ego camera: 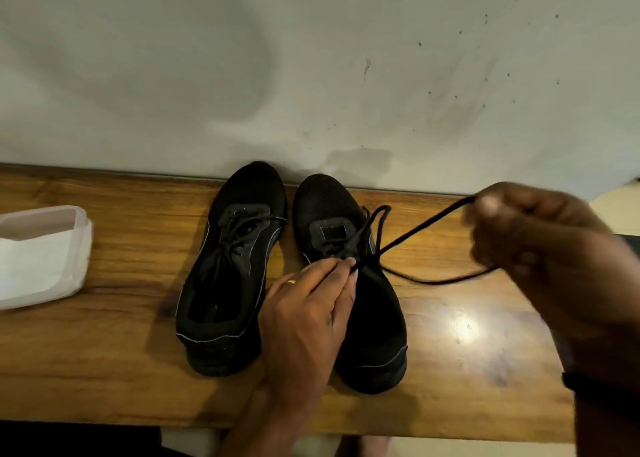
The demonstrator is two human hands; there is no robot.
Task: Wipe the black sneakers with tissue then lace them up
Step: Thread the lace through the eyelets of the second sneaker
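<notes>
Sneakers, two black ones, stand side by side on the wooden worktop, toes at twelve o'clock against the pale wall. No brand mark or writing can be read on either (the uppers are too dark). The left sneaker is laced. On the right sneaker, the left hand pinches the black lace at the knot with closed fingers; a gold ring shows on one finger. The right hand, blurred, at three o'clock, is clenched on a long loop of that lace, drawn taut. A white tissue pack lies at nine o'clock.
</notes>
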